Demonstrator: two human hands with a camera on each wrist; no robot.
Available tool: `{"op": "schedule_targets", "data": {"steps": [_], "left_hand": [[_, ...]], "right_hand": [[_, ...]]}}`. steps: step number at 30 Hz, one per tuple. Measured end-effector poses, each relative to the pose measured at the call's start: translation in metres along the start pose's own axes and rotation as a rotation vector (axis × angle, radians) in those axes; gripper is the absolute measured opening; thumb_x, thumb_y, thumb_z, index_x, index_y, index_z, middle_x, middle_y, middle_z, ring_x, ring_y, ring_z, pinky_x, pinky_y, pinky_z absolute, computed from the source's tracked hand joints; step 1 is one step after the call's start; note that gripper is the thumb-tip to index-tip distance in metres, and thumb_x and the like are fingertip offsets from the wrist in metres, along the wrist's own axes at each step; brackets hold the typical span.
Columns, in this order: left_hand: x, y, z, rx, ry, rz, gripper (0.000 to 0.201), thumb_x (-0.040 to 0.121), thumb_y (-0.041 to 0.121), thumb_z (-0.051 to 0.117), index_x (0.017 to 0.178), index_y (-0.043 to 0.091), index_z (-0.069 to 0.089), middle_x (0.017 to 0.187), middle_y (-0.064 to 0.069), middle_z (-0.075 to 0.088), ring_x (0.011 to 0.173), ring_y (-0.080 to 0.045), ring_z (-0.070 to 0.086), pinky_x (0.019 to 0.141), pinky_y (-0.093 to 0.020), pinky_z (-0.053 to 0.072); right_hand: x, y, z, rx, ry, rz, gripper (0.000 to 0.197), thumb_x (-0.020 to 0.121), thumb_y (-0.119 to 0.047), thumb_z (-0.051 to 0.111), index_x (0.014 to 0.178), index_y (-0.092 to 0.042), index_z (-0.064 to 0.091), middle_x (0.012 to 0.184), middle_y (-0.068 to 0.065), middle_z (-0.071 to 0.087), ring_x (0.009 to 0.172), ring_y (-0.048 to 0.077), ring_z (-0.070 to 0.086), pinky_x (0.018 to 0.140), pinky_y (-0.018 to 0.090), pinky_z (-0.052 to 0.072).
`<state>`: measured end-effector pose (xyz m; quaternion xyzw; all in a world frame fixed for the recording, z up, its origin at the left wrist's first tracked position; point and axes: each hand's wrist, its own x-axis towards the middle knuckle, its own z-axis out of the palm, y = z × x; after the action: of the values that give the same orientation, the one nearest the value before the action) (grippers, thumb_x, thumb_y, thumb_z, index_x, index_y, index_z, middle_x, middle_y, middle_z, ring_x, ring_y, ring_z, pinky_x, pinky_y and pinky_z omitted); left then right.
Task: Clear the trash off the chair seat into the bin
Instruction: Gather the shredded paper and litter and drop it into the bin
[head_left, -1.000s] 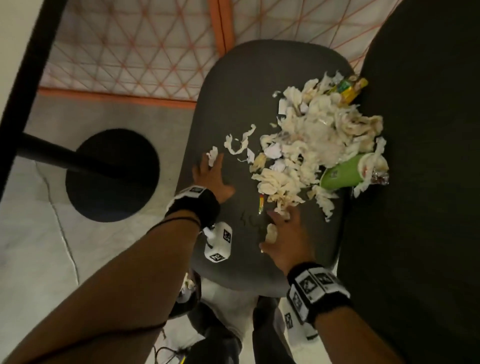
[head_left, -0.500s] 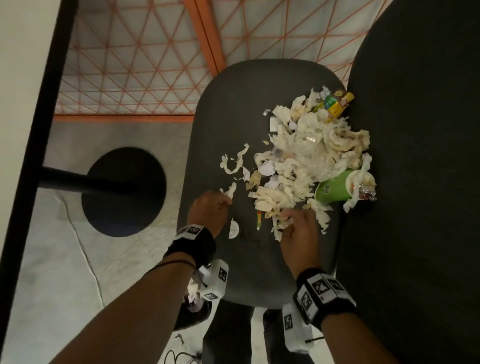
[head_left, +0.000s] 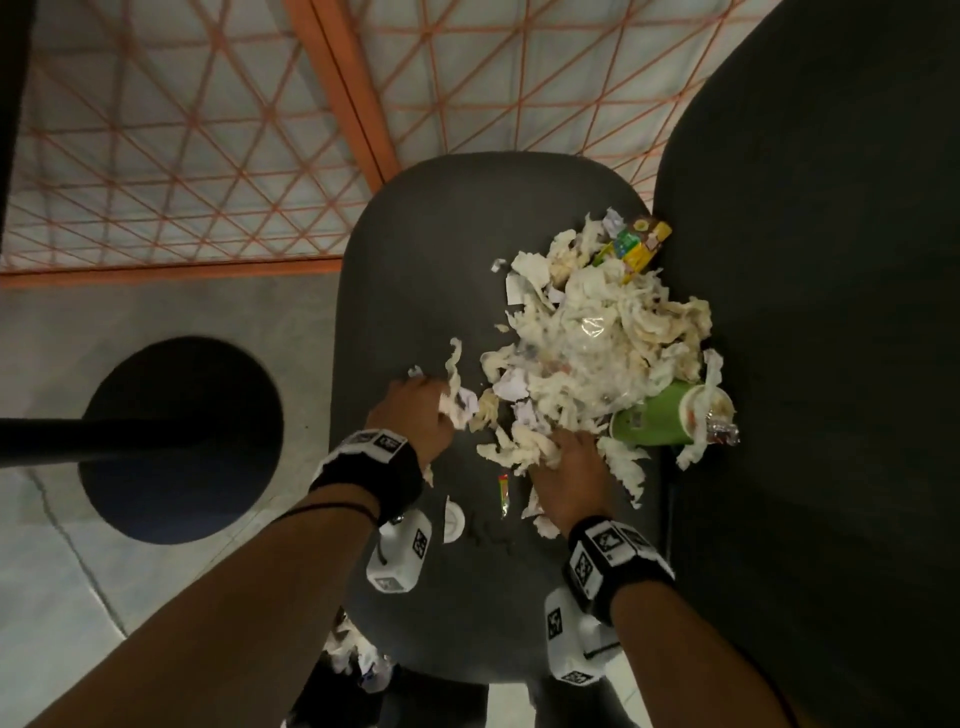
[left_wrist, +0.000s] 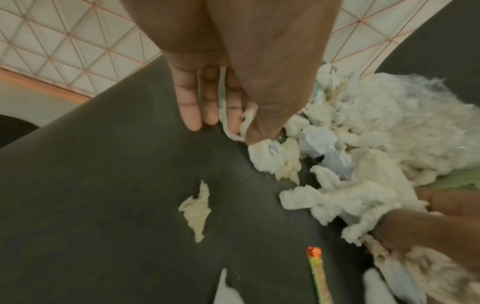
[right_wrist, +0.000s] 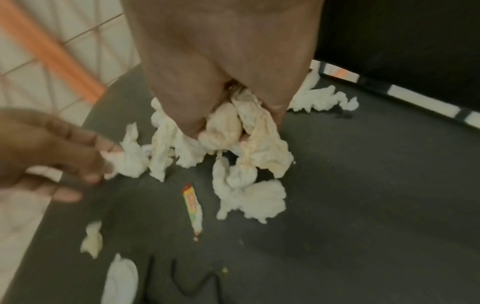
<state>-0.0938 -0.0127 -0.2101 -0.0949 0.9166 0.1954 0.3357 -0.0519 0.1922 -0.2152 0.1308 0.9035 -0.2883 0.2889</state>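
A heap of crumpled tissue and paper trash (head_left: 597, 332) covers the right half of the dark grey chair seat (head_left: 415, 249), with a green paper cup (head_left: 654, 421) on its side and a yellow carton (head_left: 641, 247) at the far edge. My left hand (head_left: 415, 410) is at the heap's left edge and pinches thin tissue strips (left_wrist: 233, 131) between thumb and fingers. At the heap's near edge, my right hand (head_left: 566, 467) grips a wad of tissue (right_wrist: 259, 148). A slim candy wrapper (head_left: 504, 493) and a white round lid (head_left: 453, 519) lie loose between my wrists. A dark bin (head_left: 358, 665) holding paper peeks out under the seat's near edge.
The chair's dark backrest (head_left: 831, 364) rises right beside the heap. On the floor to the left are a black round table base (head_left: 182, 441) and its pole (head_left: 78, 436). An orange-lined grid floor (head_left: 182, 156) lies beyond the seat.
My left hand left the seat's left edge, moved right to the heap and took up tissue strips. My right hand pushed forward into the heap's near edge and closed on a wad.
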Motion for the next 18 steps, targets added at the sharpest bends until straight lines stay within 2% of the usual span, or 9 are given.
{"op": "schedule_targets", "data": {"steps": [2,3,5,6,9,10,12,15,18], "left_hand": [[-0.001,0.007,-0.011,-0.005,0.061,0.054,0.036,0.086,0.021,0.056,0.122,0.027,0.059,0.132,-0.002,0.049,0.125,-0.028,0.041,0.099,-0.045,0.045],[0.001,0.014,-0.019,-0.038,0.126,0.085,0.038,0.085,0.019,0.056,0.122,0.029,0.059,0.131,-0.001,0.048,0.125,-0.028,0.040,0.098,-0.044,0.045],[0.011,0.041,-0.042,-0.141,0.235,0.207,0.047,0.084,0.021,0.057,0.129,0.032,0.053,0.138,0.000,0.042,0.130,-0.027,0.033,0.103,-0.044,0.042],[0.018,0.060,-0.054,-0.169,0.244,0.285,0.053,0.083,0.026,0.060,0.134,0.036,0.047,0.145,0.001,0.035,0.135,-0.028,0.028,0.107,-0.046,0.037],[0.049,0.116,-0.072,-0.012,0.075,0.438,0.095,0.073,0.057,0.071,0.146,0.050,0.011,0.161,0.010,-0.003,0.147,-0.036,-0.001,0.115,-0.061,0.017],[0.060,0.132,-0.070,0.090,0.010,0.468,0.108,0.067,0.062,0.073,0.146,0.053,-0.001,0.161,0.012,-0.014,0.147,-0.038,-0.010,0.113,-0.066,0.011],[0.080,0.155,-0.058,0.271,-0.060,0.504,0.123,0.062,0.061,0.079,0.144,0.054,-0.013,0.158,0.010,-0.025,0.145,-0.042,-0.017,0.109,-0.073,0.010],[0.097,0.161,-0.042,0.378,-0.065,0.431,0.116,0.070,0.044,0.080,0.147,0.052,-0.007,0.159,0.002,-0.023,0.145,-0.047,-0.005,0.107,-0.069,0.024],[0.091,0.148,-0.033,0.342,0.011,0.410,0.088,0.082,0.031,0.071,0.147,0.046,0.015,0.159,-0.008,0.000,0.141,-0.044,0.017,0.104,-0.056,0.039]], "right_hand": [[0.000,-0.003,-0.001,0.188,0.045,0.082,0.040,0.084,-0.014,0.063,0.123,-0.007,0.055,0.128,0.016,0.053,0.118,0.035,0.051,0.098,0.039,0.043],[0.001,-0.004,-0.002,0.255,0.078,0.116,0.038,0.083,-0.013,0.061,0.119,-0.008,0.054,0.123,0.015,0.056,0.114,0.035,0.054,0.093,0.039,0.044],[0.003,-0.003,-0.003,0.317,0.121,0.150,0.034,0.080,-0.009,0.059,0.113,-0.012,0.052,0.114,0.013,0.060,0.105,0.034,0.057,0.083,0.033,0.043],[0.003,-0.001,-0.003,0.320,0.123,0.153,0.036,0.079,-0.008,0.059,0.114,-0.015,0.053,0.115,0.012,0.061,0.106,0.033,0.056,0.083,0.032,0.042],[0.003,0.004,0.000,0.258,0.082,0.181,0.042,0.078,-0.009,0.059,0.119,-0.015,0.061,0.122,0.015,0.061,0.116,0.035,0.054,0.100,0.040,0.042],[0.004,0.007,0.001,0.248,0.081,0.189,0.040,0.076,-0.013,0.058,0.115,-0.012,0.065,0.119,0.017,0.063,0.114,0.037,0.055,0.100,0.043,0.044],[0.002,0.011,0.002,0.324,0.107,0.203,0.038,0.070,-0.019,0.053,0.102,-0.007,0.070,0.106,0.018,0.066,0.104,0.037,0.061,0.093,0.044,0.049],[-0.002,0.015,-0.005,0.536,0.139,0.249,0.035,0.076,-0.008,0.053,0.109,-0.005,0.065,0.112,0.016,0.062,0.106,0.030,0.060,0.095,0.039,0.050],[-0.003,0.018,-0.011,0.722,0.153,0.292,0.043,0.080,0.001,0.053,0.119,-0.017,0.057,0.119,0.008,0.059,0.108,0.024,0.059,0.094,0.036,0.051]]}}
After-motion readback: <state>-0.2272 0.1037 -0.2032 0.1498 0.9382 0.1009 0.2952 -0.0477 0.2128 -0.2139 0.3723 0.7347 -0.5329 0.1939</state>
